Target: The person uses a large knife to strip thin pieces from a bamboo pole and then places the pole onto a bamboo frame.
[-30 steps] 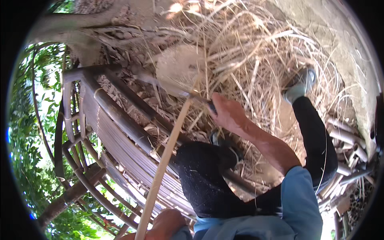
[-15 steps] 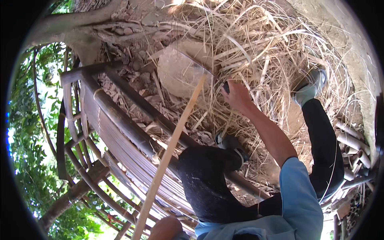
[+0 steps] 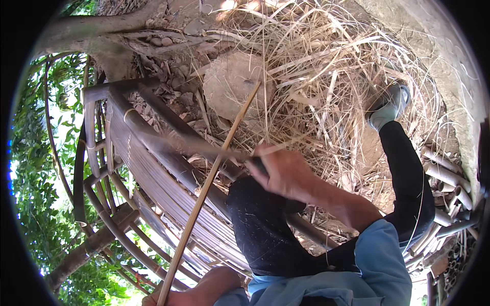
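Note:
A long, narrow bamboo strip slants from the lower left up to the middle of the view, its far tip over a flat stone. My left hand, cut off by the lower edge, is closed round the strip's near end. My right hand is wrapped round the dark handle of a knife. The long blade, smeared by motion, points left and crosses the strip's middle; whether it touches cannot be told. This hand is just above my bent left knee.
A bamboo bench with a slatted seat stands at the left. Dry shavings cover the ground around the flat stone. Cut bamboo tubes are stacked at the right, below a pale wall. A thick root crosses the far left.
My right hand has drawn the knife from beside the strip's far tip back toward me and left. The blade has swung across the strip. More of my left hand now shows.

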The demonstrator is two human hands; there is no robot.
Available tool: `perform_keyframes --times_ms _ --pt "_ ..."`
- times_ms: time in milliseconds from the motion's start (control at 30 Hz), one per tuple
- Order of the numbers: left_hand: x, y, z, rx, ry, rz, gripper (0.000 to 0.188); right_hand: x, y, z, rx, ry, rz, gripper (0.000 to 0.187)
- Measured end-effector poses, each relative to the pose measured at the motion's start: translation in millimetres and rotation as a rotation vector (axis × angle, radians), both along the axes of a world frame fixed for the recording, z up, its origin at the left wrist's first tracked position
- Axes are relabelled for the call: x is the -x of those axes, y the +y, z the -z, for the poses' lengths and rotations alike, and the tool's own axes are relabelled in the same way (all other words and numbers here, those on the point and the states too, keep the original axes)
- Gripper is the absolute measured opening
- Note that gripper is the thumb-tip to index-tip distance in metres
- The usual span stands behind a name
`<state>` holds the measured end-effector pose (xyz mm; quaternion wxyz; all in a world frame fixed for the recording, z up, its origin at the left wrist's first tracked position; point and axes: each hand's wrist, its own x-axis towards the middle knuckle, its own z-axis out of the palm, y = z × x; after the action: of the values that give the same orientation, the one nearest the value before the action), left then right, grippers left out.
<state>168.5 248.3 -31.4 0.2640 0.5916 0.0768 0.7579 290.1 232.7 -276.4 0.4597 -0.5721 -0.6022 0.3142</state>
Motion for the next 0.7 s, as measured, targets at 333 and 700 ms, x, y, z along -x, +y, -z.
perform_keyframes --times_ms 333,700 --pt "3 0 1 0.022 -0.024 0.011 0.039 -20 19 36 0.378 -0.016 -0.093 0.025" --pt "6 8 12 0.059 -0.035 0.029 0.039 -43 50 183 0.289 -0.175 0.101 0.028"
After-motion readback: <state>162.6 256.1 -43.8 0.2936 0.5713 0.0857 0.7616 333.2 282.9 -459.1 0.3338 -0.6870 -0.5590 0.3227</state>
